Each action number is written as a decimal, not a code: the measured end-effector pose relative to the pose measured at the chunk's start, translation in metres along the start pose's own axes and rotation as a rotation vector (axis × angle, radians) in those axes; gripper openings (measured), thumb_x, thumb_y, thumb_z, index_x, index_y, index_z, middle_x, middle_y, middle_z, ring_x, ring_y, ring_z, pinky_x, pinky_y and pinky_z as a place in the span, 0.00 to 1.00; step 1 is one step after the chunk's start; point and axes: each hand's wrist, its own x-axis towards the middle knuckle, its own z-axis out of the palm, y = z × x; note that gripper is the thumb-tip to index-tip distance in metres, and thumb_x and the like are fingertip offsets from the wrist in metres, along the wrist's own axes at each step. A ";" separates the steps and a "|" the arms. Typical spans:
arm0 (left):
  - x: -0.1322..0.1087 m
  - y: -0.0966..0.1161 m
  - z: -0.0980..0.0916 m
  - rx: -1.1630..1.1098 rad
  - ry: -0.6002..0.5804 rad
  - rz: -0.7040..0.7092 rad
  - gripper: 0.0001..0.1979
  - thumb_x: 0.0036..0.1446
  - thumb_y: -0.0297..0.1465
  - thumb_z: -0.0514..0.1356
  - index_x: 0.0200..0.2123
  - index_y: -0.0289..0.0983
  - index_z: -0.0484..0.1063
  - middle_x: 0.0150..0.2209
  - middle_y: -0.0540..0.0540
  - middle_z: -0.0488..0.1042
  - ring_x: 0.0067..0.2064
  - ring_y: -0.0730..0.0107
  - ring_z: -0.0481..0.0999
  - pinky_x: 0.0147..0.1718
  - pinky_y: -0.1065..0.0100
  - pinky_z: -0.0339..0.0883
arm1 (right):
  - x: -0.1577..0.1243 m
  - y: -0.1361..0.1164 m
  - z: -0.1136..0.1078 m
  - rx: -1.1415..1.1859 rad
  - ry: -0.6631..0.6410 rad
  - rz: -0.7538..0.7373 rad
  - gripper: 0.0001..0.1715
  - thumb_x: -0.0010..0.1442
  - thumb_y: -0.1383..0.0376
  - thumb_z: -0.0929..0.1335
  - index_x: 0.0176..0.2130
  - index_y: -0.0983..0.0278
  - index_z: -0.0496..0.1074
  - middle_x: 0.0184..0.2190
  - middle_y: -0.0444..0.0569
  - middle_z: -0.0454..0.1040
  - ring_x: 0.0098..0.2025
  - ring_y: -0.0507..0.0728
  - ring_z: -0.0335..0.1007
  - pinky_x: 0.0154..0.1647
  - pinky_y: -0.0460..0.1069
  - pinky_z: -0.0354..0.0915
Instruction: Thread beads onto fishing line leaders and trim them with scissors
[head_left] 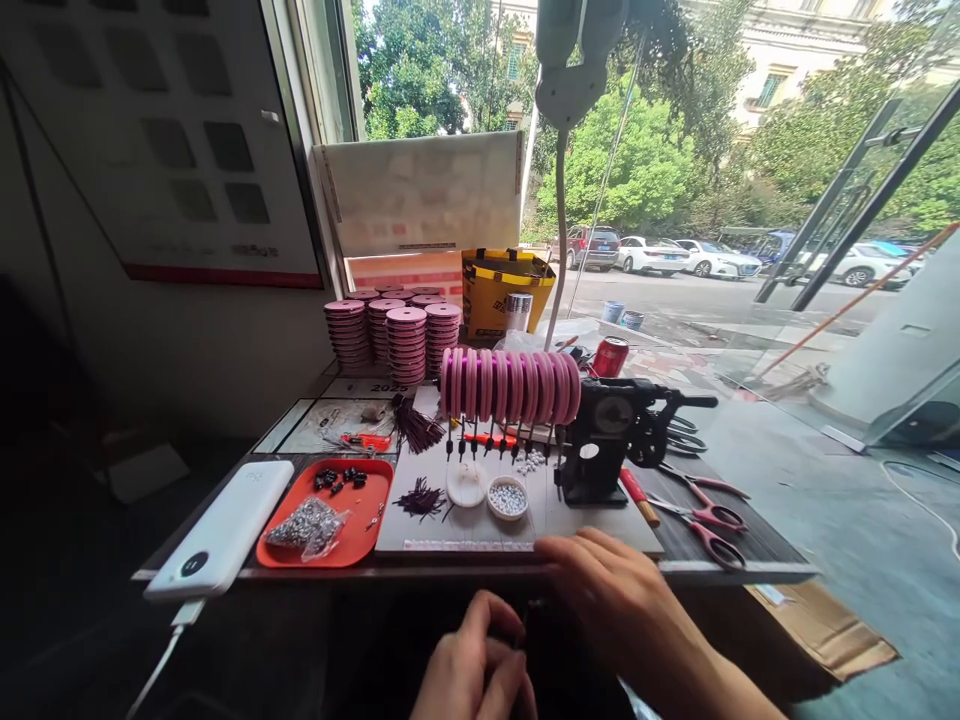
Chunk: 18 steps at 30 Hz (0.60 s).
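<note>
My left hand (480, 660) is low in front of the table edge, its thumb and fingers closed in a pinch; anything between them is too small to name. My right hand (615, 590) reaches in from the right over the front edge of the grey board (420, 540), fingers bent and together, their tips partly hidden and blurred. A tiny dark piece (535, 604) shows between the hands. Behind them stands a black hand-cranked winder (600, 440) bearing a row of pink discs (510, 387), with thin strands and small black pieces hanging below. A clear ruler strip (469, 546) lies along the board's front.
A white dish of pale beads (508, 498) and dark short strips (420, 498) lie on the board. Left are a red tray (367, 535) and a white power bank (225, 525). Scissors (716, 520) lie right; stacked pink discs (406, 345) and a red can (610, 356) stand behind.
</note>
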 end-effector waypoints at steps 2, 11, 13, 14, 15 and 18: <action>0.001 0.006 -0.011 0.217 0.049 0.048 0.07 0.58 0.34 0.50 0.28 0.41 0.60 0.18 0.51 0.72 0.20 0.68 0.69 0.22 0.68 0.55 | 0.000 0.014 0.001 -0.166 0.026 0.049 0.15 0.65 0.71 0.55 0.37 0.66 0.67 0.24 0.46 0.71 0.24 0.52 0.66 0.25 0.46 0.58; 0.018 0.032 -0.049 0.919 0.222 -0.007 0.12 0.59 0.23 0.49 0.30 0.38 0.70 0.33 0.45 0.77 0.35 0.61 0.75 0.33 0.64 0.63 | 0.016 0.057 0.019 -0.414 -0.139 -0.097 0.18 0.48 0.81 0.62 0.32 0.62 0.72 0.17 0.42 0.69 0.20 0.52 0.63 0.24 0.48 0.48; 0.021 0.032 -0.053 0.942 0.241 -0.023 0.12 0.60 0.23 0.49 0.30 0.38 0.70 0.33 0.47 0.76 0.34 0.63 0.75 0.32 0.66 0.62 | 0.016 0.058 0.020 -0.413 -0.163 -0.135 0.15 0.48 0.81 0.63 0.27 0.63 0.71 0.17 0.43 0.69 0.20 0.52 0.62 0.25 0.48 0.48; 0.023 0.032 -0.054 0.956 0.254 -0.023 0.12 0.60 0.24 0.49 0.30 0.38 0.70 0.33 0.47 0.76 0.34 0.64 0.75 0.32 0.66 0.62 | 0.015 0.058 0.019 -0.408 -0.168 -0.153 0.14 0.48 0.80 0.63 0.25 0.63 0.70 0.17 0.43 0.69 0.20 0.52 0.62 0.25 0.48 0.49; 0.025 0.031 -0.056 0.980 0.265 -0.021 0.12 0.60 0.24 0.49 0.31 0.38 0.70 0.33 0.47 0.76 0.34 0.64 0.75 0.32 0.66 0.62 | 0.013 0.057 0.018 -0.404 -0.172 -0.169 0.13 0.50 0.80 0.63 0.25 0.63 0.69 0.18 0.43 0.68 0.21 0.52 0.62 0.26 0.48 0.49; 0.030 0.031 -0.060 1.102 0.282 -0.024 0.12 0.59 0.23 0.50 0.31 0.38 0.72 0.34 0.47 0.75 0.35 0.62 0.75 0.32 0.65 0.61 | 0.005 0.050 0.010 -0.372 -0.129 -0.220 0.14 0.56 0.78 0.61 0.25 0.63 0.68 0.20 0.44 0.67 0.23 0.53 0.60 0.27 0.49 0.49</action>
